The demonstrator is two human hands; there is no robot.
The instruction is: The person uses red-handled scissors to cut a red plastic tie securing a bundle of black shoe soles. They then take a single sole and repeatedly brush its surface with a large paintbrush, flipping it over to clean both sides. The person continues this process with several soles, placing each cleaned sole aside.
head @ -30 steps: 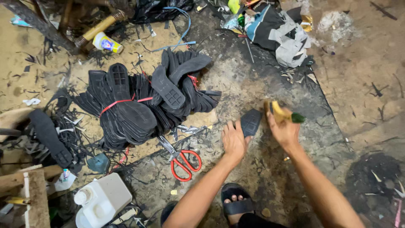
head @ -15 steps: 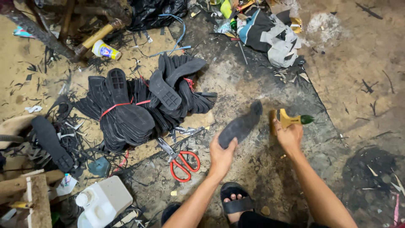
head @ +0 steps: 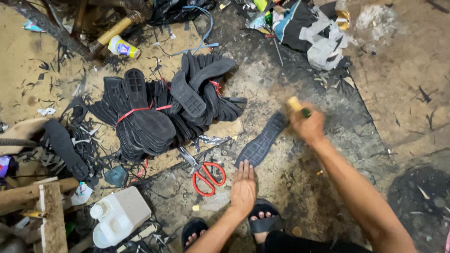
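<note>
Head view, looking down at a littered workshop floor. Centre: a single flat black rubber shoe sole [head: 260, 143] with a gridded tread lies on the dark, stained floor [head: 300, 187], heel end toward the person. The left hand [head: 243, 187] rests flat, fingers straight and together, its fingertips touching the sole's near end. The right hand [head: 307, 125], motion-blurred, is closed around a short yellow-handled tool [head: 296, 105] beside the sole's far end. For clean work the sole is best pinned firmly, fingertips clear of the tool. Red-handled scissors [head: 206, 175] lie just left; bundled black soles [head: 159, 112] tied with red bands lie beyond; a white plastic jug [head: 119, 215] sits lower left.
</note>
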